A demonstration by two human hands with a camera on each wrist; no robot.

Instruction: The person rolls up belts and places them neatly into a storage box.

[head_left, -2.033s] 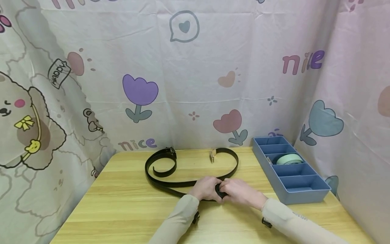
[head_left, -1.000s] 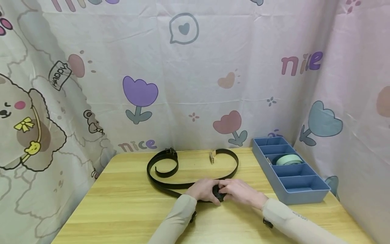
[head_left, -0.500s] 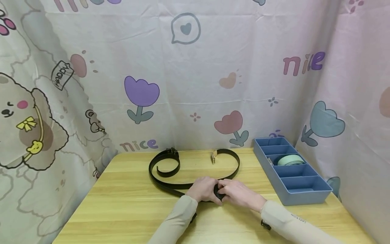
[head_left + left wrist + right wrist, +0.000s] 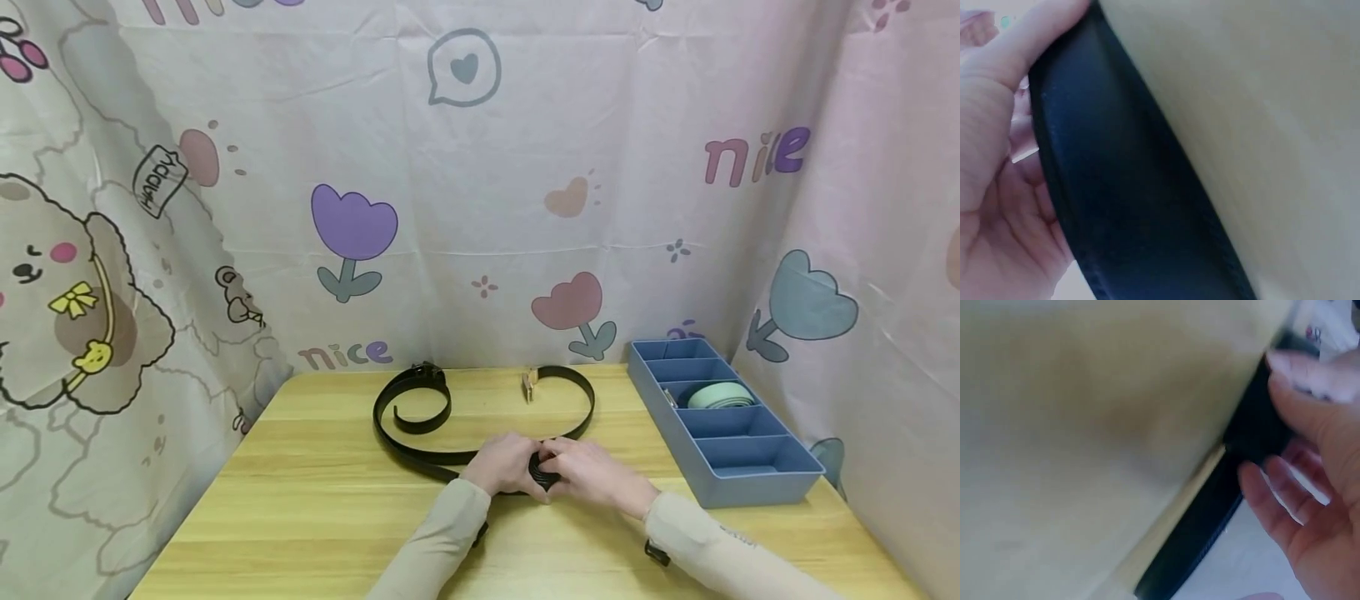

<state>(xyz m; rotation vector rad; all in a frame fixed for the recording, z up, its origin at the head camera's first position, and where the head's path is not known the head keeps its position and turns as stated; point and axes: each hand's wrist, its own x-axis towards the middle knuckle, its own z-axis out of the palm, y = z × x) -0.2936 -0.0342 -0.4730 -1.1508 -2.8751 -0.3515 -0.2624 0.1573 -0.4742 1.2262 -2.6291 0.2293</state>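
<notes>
In the head view, a rolled black leather belt coil point(image 4: 542, 475) stands between both hands, near the middle of the table. My left hand point(image 4: 506, 465) grips its left side with thumb and fingers. The right hand point(image 4: 597, 477) pinches the coil from the other side, fingertips at its top. From the coil, black belt strap point(image 4: 415, 457) runs left into a wide loop. Up close, the left wrist view shows the thumb by a broad black strap point(image 4: 1129, 169). In the right wrist view, thumb and fingers lie on either side of the belt point(image 4: 1257, 425).
A dark buckle point(image 4: 427, 371) lies at the back left, beside a curled belt end point(image 4: 420, 427). Further right, a gold-coloured buckle point(image 4: 528, 386) ends another curved strap point(image 4: 588, 400). At the right stands a blue divided box point(image 4: 757, 490) with a rolled mint-green belt point(image 4: 720, 395) in one compartment.
The strap loop on the left has slid slightly rightward toward the hands. Both hands stay at the coil with small finger movements. The head view has shifted a little.
</notes>
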